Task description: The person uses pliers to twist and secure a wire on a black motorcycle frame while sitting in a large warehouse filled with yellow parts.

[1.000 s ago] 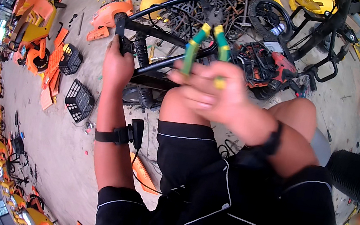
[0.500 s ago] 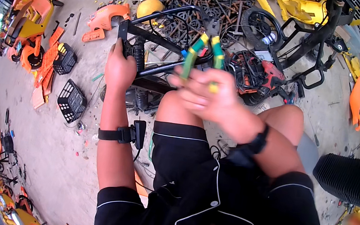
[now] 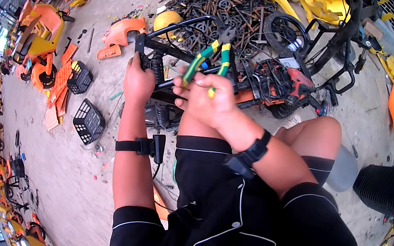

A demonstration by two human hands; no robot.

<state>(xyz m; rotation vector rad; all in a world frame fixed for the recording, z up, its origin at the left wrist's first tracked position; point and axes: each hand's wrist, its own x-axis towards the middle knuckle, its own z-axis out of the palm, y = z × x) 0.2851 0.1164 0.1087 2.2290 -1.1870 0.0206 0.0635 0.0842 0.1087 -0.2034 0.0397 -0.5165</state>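
My left hand is closed round the near left end of a black tubular metal frame, which lies across in front of my knees. A dark coil-like shock absorber sits on the frame beside those fingers. In my right hand is a pair of pliers with green and yellow handles. Their handles are spread, and the jaws point away from me over the frame. Whether the jaws touch anything cannot be made out.
Beyond the frame is a heap of rusty metal parts. A red power drill lies on cables to the right, near a black wheel. Black baskets and orange panels lie left. A grey stool stands at right.
My right hand has moved left and slightly down with the pliers. My left hand keeps its hold on the frame, while the whole view has shifted a little.
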